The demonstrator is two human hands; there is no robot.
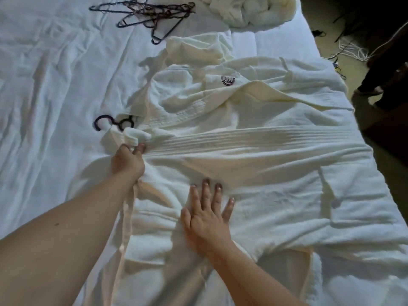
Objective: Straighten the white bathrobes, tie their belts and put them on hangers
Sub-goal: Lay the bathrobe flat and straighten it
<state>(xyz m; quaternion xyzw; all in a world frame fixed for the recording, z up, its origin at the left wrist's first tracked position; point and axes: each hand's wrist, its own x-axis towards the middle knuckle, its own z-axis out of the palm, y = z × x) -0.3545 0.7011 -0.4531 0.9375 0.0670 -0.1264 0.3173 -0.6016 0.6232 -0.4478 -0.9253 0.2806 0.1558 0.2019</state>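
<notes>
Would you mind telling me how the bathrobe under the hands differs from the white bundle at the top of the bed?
The bathrobe lies spread out across the bed, while the bundle sits crumpled in a heap. The bathrobe has a hanger hook at its collar; the bundle shows none. The left hand and right hand touch the bathrobe; nothing touches the bundle. Both are white cloth.

Both forearms come into view bare, with no sleeve, watch or bracelet on either. The left forearm (66, 228) carries one small dark mole partway along its upper side. The left hand (127, 161) shows no ring. The right hand (206, 214) wears pale, glossy polish on its neatly rounded fingernails (218, 186), and no ring.
</notes>
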